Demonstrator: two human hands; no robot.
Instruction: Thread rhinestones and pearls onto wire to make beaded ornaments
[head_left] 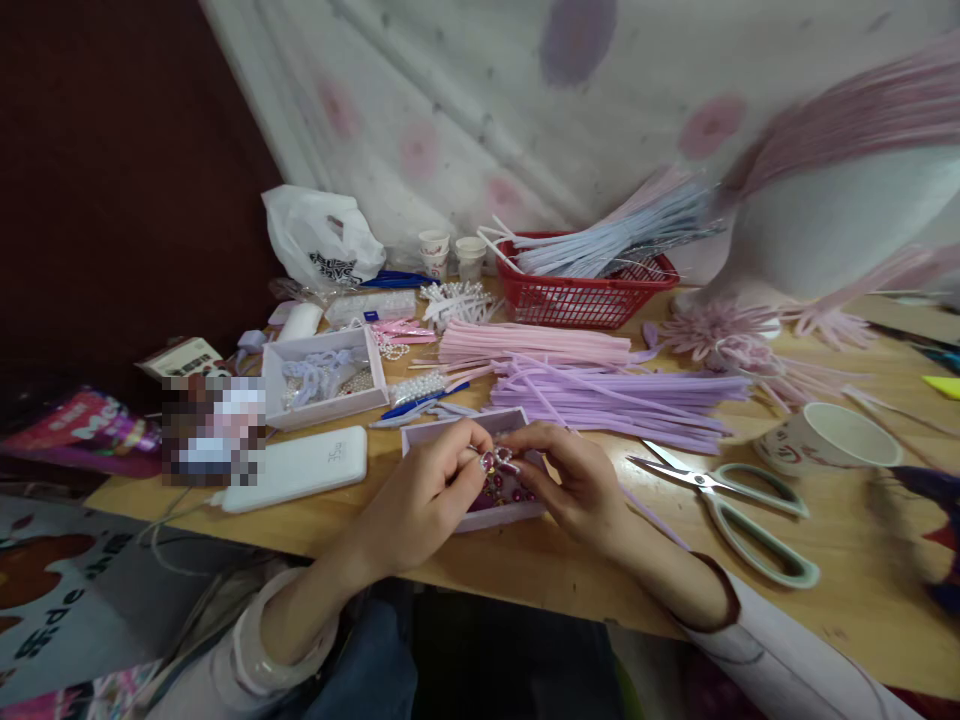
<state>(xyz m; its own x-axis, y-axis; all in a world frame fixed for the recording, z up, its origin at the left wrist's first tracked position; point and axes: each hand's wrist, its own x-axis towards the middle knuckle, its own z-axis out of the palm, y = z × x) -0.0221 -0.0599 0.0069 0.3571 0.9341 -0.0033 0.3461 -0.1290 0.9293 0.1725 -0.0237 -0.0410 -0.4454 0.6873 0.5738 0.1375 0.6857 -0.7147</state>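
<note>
My left hand (442, 485) and my right hand (579, 478) meet fingertip to fingertip over a small lilac box (427, 432) near the table's front edge. Between them is a small loop of white pearl beads (504, 456), pinched from both sides; its finer details are too small to make out. Dark pink beads (498, 482) show below the fingers, in or over the box. Part of the box is hidden by my hands. Just behind it lie purple pipe cleaners (615, 400), and scissors (705, 482) rest to the right with their blades slightly apart.
A second box (330, 405) with lilac and beaded pieces stands left, behind a white power bank (300, 470). Pink pipe cleaners (532, 345) and a red basket (577, 302) lie farther back. A paper cup (825, 440) and fluffy pink flowers (712, 340) are at right.
</note>
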